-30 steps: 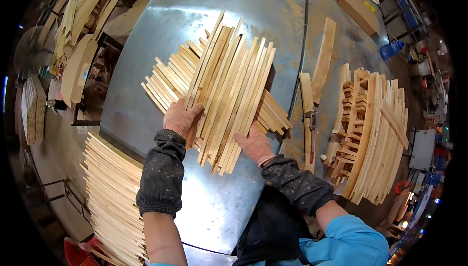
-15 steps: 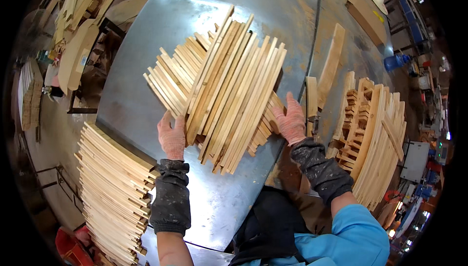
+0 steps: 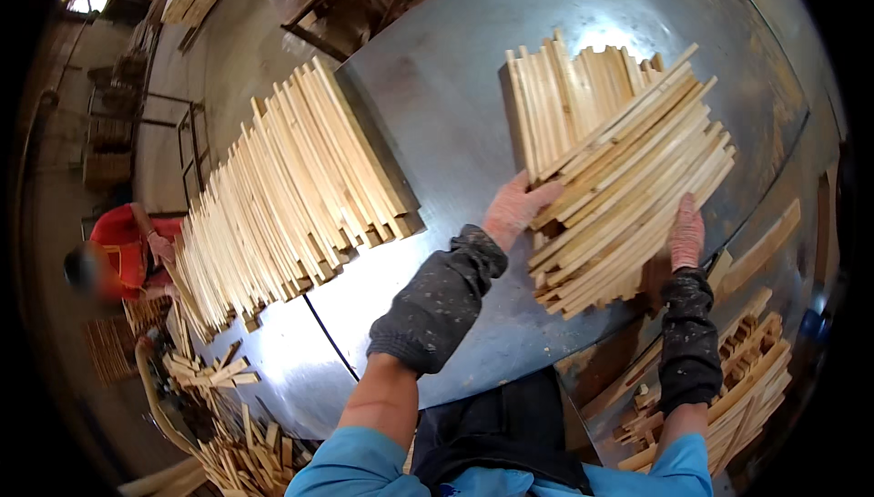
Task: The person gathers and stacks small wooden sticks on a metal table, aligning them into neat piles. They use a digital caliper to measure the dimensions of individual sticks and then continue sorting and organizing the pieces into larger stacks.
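A pile of pale wooden strips (image 3: 637, 192) lies slantwise across a lower layer of strips (image 3: 557, 101) on the metal table (image 3: 437, 69). My left hand (image 3: 516, 210), in a pinkish glove, is at the pile's left side, fingers stretched toward the strip ends and touching them. Along the pile's right edge, my gloved right hand (image 3: 686, 235) rests with its fingers straight and close to the outermost strip. Neither hand wraps round a strip. The undersides of the strips and part of the right thumb are hidden.
A long row of wooden strips (image 3: 291, 165) covers the table's left side. Beyond it, a person in red (image 3: 127, 247) has a hand at the row's far end. Loose offcuts (image 3: 250, 447) lie lower left; more stacked wood (image 3: 746, 388) stands lower right.
The view has swung left, so the pile appears farther right and the person in red shows more fully. Both hands remain at the pile's sides, the right one now against its edge.
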`<state>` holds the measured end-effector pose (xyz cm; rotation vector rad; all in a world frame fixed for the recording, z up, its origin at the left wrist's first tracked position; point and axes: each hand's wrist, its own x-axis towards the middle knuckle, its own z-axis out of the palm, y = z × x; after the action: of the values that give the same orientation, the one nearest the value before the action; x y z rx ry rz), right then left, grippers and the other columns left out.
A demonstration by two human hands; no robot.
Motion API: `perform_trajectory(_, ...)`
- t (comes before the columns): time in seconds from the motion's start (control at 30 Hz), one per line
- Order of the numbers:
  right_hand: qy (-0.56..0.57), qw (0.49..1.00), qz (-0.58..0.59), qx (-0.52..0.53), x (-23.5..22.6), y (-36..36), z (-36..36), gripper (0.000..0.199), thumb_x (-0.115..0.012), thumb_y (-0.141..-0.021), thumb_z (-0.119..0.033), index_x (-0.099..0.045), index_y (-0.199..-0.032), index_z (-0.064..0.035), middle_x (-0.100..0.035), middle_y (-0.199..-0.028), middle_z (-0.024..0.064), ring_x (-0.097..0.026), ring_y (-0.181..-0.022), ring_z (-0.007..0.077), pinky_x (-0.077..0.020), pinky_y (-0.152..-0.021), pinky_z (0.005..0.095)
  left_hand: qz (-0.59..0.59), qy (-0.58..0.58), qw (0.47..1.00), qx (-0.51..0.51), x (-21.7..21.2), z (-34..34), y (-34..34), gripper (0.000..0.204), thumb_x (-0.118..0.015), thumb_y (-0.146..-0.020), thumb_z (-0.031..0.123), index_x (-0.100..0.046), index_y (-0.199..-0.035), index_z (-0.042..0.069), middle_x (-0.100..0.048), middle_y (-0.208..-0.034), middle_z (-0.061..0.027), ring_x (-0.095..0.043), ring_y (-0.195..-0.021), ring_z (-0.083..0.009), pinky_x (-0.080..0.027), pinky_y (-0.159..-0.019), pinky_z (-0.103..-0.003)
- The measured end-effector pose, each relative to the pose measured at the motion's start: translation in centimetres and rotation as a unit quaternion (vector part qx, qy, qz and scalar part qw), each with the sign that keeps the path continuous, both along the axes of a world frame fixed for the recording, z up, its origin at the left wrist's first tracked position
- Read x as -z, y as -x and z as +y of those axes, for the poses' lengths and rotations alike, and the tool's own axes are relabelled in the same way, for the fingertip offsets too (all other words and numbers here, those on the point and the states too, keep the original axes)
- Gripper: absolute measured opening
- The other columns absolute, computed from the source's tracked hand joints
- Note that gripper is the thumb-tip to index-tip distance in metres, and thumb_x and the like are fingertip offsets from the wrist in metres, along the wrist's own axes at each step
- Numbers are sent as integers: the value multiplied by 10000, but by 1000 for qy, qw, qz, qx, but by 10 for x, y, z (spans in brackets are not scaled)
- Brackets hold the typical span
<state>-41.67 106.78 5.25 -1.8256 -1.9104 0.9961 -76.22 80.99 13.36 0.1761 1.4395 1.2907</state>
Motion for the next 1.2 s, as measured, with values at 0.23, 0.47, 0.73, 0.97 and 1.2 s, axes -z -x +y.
perform_trajectory(0.23,23,999,-32,-22,-17,-4,58,884,-463,-1098,-706,-624,-1465,81,-675,-1421,265,-625,-1287,422,-444,-1136,428,-63,-97,993,-1,-16,9,-16,866,-773,-1001,444,-420,-1584,-90,-603,-1481,-198,-568,-1340,-258,-429,-1168,-366)
perform_trajectory(0.47,-95,969,-225,-30,-82,57,38,782,-559,-1124,-488,-340,-1707,-15,-433,-1703,268,-433,-1550,447,-361,-1272,446,-24,-93,995,-40,-14,-96,-33,868,-710,-1070,408,-330,-1674,-87,-499,-1651,-224,-467,-1518,-288,-325,-1283,-363)
perform_trajectory(0.73,-36,914,127,-385,-118,263,-190,328,-645,-1076,-196,-637,-1355,-23,-673,-1236,103,-621,-1133,207,-506,-1003,357,171,241,803,-518,23,-404,15,792,-792,-974,245,-450,-1586,-123,-608,-1498,-255,-583,-1375,-326,-459,-1179,-418)
perform_trajectory(0.97,127,870,95,-467,-26,395,-327,268,-698,-1003,-261,-607,-1086,-23,-616,-923,110,-569,-871,247,-505,-850,429,198,245,760,-569,36,-500,87,767,-790,-965,208,-455,-1574,-116,-610,-1498,-230,-594,-1340,-319,-455,-1159,-399)
perform_trajectory(1.2,87,860,-30,-502,-45,464,-383,307,-707,-1022,-296,-638,-1126,-16,-738,-1046,242,-708,-964,411,-551,-848,484,178,215,754,-594,52,-527,90,711,-814,-944,182,-517,-1522,-106,-672,-1400,-207,-653,-1248,-298,-516,-1085,-399)
